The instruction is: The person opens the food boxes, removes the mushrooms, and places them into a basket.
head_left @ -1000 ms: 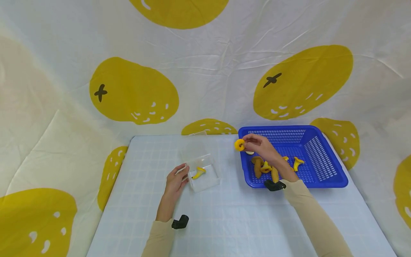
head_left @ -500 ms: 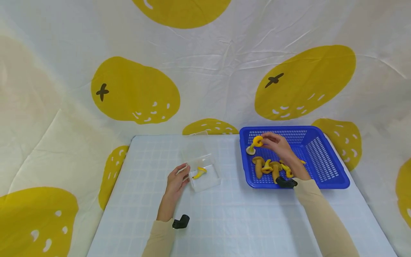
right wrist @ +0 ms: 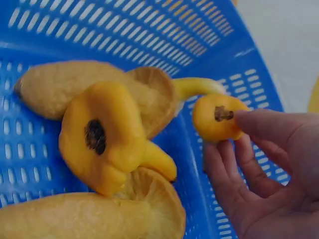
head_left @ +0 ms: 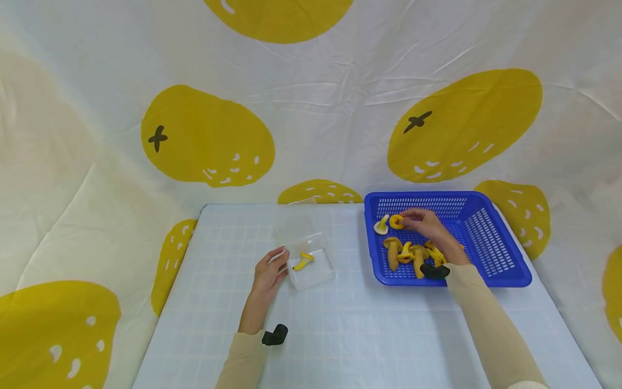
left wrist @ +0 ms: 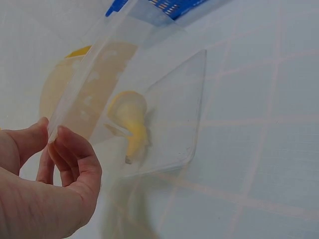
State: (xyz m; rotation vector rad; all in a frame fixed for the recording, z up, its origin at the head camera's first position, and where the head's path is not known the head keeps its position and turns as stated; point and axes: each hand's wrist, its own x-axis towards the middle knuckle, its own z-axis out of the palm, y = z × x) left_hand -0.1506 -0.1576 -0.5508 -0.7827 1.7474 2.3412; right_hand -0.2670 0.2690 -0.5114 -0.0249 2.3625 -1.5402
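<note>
My right hand (head_left: 430, 227) is over the back left part of the blue basket (head_left: 507, 281). Its thumb and fingers pinch a small yellow mushroom (right wrist: 209, 129), whose cap has a dark centre. On the left, my left hand (head_left: 267, 273) grips the left wall of a clear plastic box (head_left: 316, 276) at its upper edge. One yellow chanterelle-like mushroom (left wrist: 128, 112) lies inside that box. Beside the pinched one in the basket is a white-and-yellow mushroom (head_left: 381, 227). Nearer the front lie tan mushrooms (head_left: 393, 256) and a yellow one with a dark hollow (right wrist: 112, 144).
The box's clear lid (head_left: 293, 221) stands open behind it. Both containers are on a pale checked tablecloth (head_left: 340, 335). A hanging cloth with yellow fruit prints (head_left: 209, 135) rises behind the table. The basket has slotted walls and a raised rim.
My right hand has moved right from the basket's left rim, then lower into the basket, still pinching the yellow mushroom. The white-and-yellow mushroom has come into fuller view. My left hand stays at the box.
</note>
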